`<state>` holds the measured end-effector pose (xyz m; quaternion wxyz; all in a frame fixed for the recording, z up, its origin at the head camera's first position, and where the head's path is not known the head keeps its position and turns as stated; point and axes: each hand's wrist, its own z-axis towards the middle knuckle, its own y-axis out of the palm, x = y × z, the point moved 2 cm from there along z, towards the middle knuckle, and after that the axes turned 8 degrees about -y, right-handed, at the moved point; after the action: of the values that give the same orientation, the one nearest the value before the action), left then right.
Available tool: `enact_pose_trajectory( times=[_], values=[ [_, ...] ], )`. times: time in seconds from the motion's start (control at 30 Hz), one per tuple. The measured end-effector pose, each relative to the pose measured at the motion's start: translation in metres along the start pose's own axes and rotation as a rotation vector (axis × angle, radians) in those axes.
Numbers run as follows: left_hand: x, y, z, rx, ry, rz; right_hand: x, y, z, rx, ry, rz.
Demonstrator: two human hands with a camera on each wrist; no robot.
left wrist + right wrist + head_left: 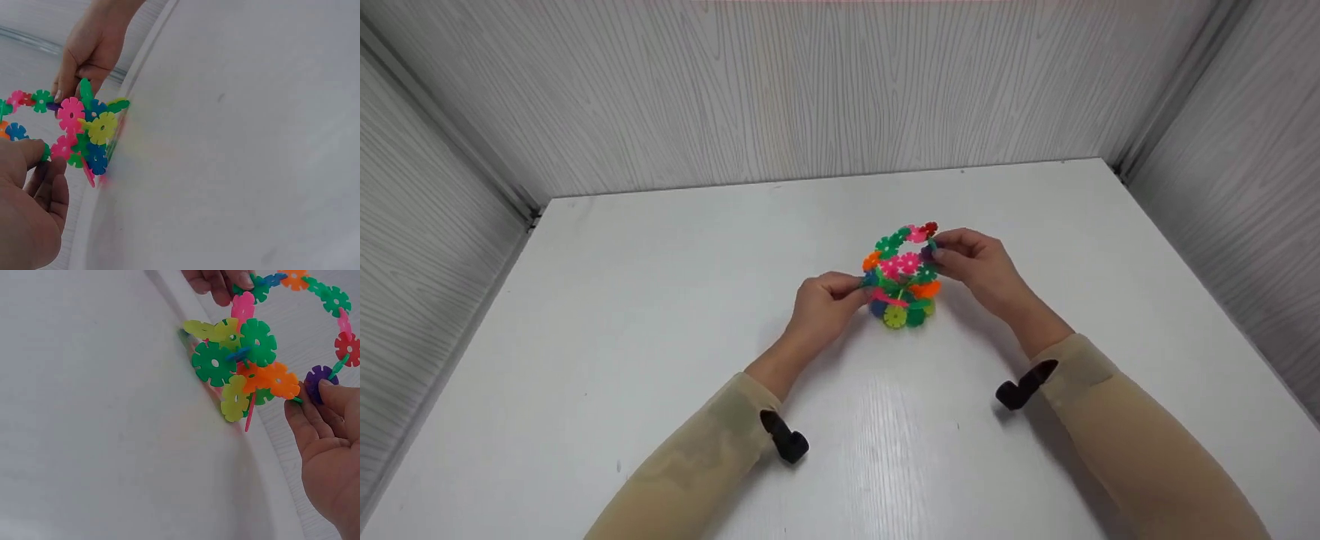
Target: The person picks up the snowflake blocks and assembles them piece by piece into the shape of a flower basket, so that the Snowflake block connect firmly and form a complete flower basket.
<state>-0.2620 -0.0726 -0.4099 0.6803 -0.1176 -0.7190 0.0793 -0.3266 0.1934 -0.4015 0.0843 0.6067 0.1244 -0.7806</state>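
Note:
A small basket-like build of interlocking plastic snowflake discs [895, 316] stands on the white table, with an arched chain of discs rising over it as a handle. My left hand [822, 304] pinches a green disc [45, 152] low on the left side of the arch. On the other side my right hand [981, 268] holds a purple disc [319, 382] between thumb and fingers, near the arch's right foot. A red disc [347, 349] and a pink one sit higher along the chain. Orange discs [279, 381] stick out of the body close to my right fingertips.
The white table [660, 337] has a back panel [810, 90] of pale wood grain behind it and side panels left and right. Each sleeve cuff carries a black wrist camera mount, the left one [786, 437] and the right one [1026, 385].

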Motion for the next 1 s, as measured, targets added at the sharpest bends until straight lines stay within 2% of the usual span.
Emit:
enact_pose_trajectory(
  times=[0.13,0.3,0.47,0.57,0.77,1.0],
  values=[
    [-0.004,-0.005,-0.007,0.051,-0.062,-0.04,-0.001,0.01,0.01,-0.005,0.006,-0.02],
    [-0.008,-0.011,-0.011,0.118,-0.079,-0.106,-0.009,0.02,0.012,0.028,-0.029,-0.103],
    [-0.009,-0.018,-0.014,0.134,-0.077,-0.144,-0.021,0.027,-0.002,0.152,-0.135,-0.24],
    [-0.01,-0.022,-0.015,0.149,-0.082,-0.161,-0.026,0.035,-0.014,0.181,-0.217,-0.337],
    [-0.011,-0.03,-0.015,0.193,-0.085,-0.187,-0.029,0.062,-0.03,0.055,-0.37,-0.525],
    [-0.012,-0.031,-0.014,0.166,-0.105,-0.234,-0.02,0.088,-0.028,-0.052,-0.529,-0.782]
  ],
)
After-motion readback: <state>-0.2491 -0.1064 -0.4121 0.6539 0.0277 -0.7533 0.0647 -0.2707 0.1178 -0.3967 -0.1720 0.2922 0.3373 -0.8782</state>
